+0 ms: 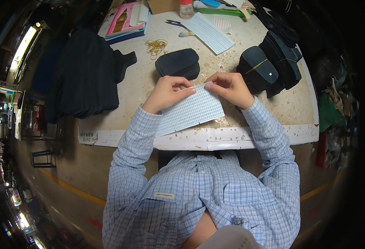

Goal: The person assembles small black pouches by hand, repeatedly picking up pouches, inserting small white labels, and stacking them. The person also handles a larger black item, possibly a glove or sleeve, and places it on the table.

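The person's left hand (pixel 169 93) grasps a sheet of small printed labels (pixel 193 111), thumb on top near its upper edge and fingers curled behind. The right hand (pixel 233 89) pinches at the same sheet's upper right corner with thumb and forefinger; whether a single label sits between those fingertips cannot be made out. The sheet lies below and between the two hands, slanting down toward the near edge of the counter (pixel 220 135).

Just beyond the left hand is a stack of rounded black pieces (pixel 177 64), and past that, a loose heap of yellow rubber bands (pixel 155 47). Well to the left of that hand is a big pile of black cloth (pixel 89 79).

Near the right hand, on its outer side, stands a black bundle (pixel 258 68) with a yellow band around it, beside another banded black bundle (pixel 283 58). Farther beyond both hands are a second label sheet (pixel 209 34), a brush (pixel 186 34), dark-handled snips (pixel 175 23) and a red-capped bottle (pixel 186 10).
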A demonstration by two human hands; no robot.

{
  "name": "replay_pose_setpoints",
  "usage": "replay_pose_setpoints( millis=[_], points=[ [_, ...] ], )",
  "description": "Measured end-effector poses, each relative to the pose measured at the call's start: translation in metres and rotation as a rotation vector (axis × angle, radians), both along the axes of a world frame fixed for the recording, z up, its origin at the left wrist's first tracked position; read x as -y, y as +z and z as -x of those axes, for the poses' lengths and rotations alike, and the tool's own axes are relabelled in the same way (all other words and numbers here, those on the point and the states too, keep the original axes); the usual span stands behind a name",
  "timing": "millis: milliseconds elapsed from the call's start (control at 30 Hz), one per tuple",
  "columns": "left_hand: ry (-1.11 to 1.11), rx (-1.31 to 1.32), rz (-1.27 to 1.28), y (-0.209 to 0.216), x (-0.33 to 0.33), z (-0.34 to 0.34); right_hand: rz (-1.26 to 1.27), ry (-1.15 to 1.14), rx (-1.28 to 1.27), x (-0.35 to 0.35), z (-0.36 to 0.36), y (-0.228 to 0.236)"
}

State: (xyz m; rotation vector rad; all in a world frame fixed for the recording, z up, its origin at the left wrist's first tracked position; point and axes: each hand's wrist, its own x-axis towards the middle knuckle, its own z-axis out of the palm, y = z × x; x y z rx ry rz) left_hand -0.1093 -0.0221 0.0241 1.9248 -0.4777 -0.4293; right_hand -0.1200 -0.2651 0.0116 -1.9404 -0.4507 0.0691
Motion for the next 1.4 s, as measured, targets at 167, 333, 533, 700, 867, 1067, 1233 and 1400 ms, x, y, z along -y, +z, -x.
replay_pose_setpoints(
  millis=[167,333,533,700,867,1067,1233,1400],
  points=[
    [0.015,0.123,-0.065,-0.001,0.0,0.001,0.222,-0.036,0.561,0.002,-0.002,0.005],
    [0.026,0.136,-0.096,-0.001,0.0,0.001,0.322,-0.009,0.645,0.002,-0.002,0.004],
    [0.029,0.147,-0.126,-0.003,0.001,0.002,0.118,-0.038,0.579,-0.004,0.001,0.001],
    [0.023,0.142,-0.111,-0.005,0.003,0.003,0.189,-0.005,0.577,-0.011,0.007,-0.001],
    [0.017,0.12,-0.104,-0.006,0.004,0.004,-0.036,-0.016,0.38,-0.013,0.009,-0.001],
    [-0.005,0.177,-0.109,-0.008,0.006,0.004,0.076,0.098,0.518,-0.019,0.011,-0.003],
    [-0.012,0.121,-0.13,-0.008,0.005,0.004,-0.051,0.052,0.344,-0.019,0.015,0.0],
    [-0.021,0.087,-0.139,-0.016,0.005,0.002,-0.023,0.116,0.419,-0.021,0.014,-0.001]
  ],
)
